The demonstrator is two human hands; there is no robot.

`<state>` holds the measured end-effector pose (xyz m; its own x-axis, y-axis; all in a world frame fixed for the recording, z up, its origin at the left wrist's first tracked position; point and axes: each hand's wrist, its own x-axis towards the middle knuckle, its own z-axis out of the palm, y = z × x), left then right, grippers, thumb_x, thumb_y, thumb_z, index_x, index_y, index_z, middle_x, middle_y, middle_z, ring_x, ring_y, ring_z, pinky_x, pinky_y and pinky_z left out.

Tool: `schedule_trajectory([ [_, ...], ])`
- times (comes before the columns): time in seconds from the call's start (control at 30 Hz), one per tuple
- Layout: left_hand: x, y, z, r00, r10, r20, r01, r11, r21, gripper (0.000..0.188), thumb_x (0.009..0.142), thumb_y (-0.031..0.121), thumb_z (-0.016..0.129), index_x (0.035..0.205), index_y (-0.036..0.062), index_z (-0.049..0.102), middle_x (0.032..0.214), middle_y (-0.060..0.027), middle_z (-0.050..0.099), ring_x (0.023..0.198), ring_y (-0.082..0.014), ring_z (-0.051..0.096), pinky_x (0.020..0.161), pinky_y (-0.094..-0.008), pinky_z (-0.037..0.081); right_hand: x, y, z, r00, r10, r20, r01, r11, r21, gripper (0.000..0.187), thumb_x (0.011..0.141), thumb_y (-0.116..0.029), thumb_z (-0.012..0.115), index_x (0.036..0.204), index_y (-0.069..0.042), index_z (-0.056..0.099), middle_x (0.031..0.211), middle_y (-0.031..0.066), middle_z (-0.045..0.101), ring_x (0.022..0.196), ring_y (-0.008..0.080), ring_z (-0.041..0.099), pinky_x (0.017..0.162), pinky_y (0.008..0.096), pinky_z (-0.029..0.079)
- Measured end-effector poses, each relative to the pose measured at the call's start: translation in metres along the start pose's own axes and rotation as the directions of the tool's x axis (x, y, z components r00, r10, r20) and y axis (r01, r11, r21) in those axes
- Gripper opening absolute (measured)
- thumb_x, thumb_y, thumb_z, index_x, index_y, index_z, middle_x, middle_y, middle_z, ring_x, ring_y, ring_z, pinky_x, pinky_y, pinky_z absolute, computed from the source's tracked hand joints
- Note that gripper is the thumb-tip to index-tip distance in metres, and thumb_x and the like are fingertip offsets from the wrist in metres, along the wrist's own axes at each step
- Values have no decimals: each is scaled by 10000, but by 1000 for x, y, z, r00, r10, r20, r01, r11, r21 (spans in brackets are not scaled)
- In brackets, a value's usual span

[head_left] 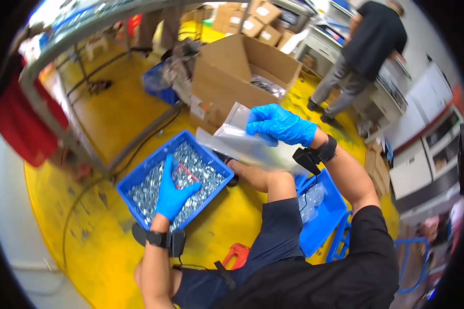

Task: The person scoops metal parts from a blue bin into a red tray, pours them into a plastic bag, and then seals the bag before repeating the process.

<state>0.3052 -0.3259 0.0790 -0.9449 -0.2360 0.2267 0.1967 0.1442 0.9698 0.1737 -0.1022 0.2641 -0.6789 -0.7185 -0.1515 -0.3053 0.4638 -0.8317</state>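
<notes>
My left hand (172, 191), in a blue glove, is down in a blue bin (132, 205) full of small shiny metal parts (209, 180). Its fingers are stretched out and the thumb stands apart. A thin red outlined piece (186, 173) lies on the parts between thumb and fingers; I cannot tell if the hand touches it. Raised to the right, my right hand (281, 125), also blue-gloved, is closed on clear plastic bags (231, 133). They hang above my knee, partly blurred, and I cannot tell how many there are.
Beyond the bags stands an open cardboard box (221, 77) with parts inside. Another blue bin (319, 232) with clear plastic bags sits right of my leg. A red stool or handle (236, 256) is near my thigh. A metal-framed table (62, 123) rises at left; a person (371, 46) stands far right.
</notes>
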Motion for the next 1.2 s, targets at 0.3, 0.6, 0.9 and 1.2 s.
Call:
schedule_trajectory([
  [0.3, -15, 33, -59, 997, 66, 36, -71, 980, 184, 568, 579, 211, 740, 1059, 26, 501, 1086, -134, 499, 1108, -264, 383, 921, -350, 301, 66, -27, 98, 954, -24, 299, 116, 948, -295, 162, 736, -197, 580, 772, -41, 603, 658, 22, 558, 627, 101, 509, 595, 241, 413],
  [0.6, -28, 37, -75, 949, -314, 39, 316, 946, -68, 173, 788, 171, 570, 899, 40, 546, 673, 19, 546, 560, -73, 498, 538, -203, 416, 78, -41, 117, 966, -43, 256, 67, 994, -86, 268, 728, -260, 595, 860, -27, 609, 766, 76, 607, 685, 170, 560, 651, 296, 442],
  [0.9, -6, 25, -86, 869, -285, -404, 180, 943, -279, 210, 821, 233, 533, 740, 40, 526, 641, 16, 469, 554, -60, 414, 523, -224, 368, 23, 130, 103, 895, -219, 389, -282, 399, 872, 429, 828, -241, 471, 1142, 48, 429, 1042, 157, 540, 924, 265, 531, 868, 365, 368],
  [1.2, -13, -13, -95, 845, -102, -525, 230, 955, 185, 297, 824, 321, 512, 869, 31, 558, 735, -19, 545, 691, -99, 478, 643, -247, 407, 13, 109, 175, 981, 110, 157, -192, 552, 811, 283, 809, -179, 515, 998, 27, 552, 924, 106, 590, 832, 175, 555, 786, 257, 412],
])
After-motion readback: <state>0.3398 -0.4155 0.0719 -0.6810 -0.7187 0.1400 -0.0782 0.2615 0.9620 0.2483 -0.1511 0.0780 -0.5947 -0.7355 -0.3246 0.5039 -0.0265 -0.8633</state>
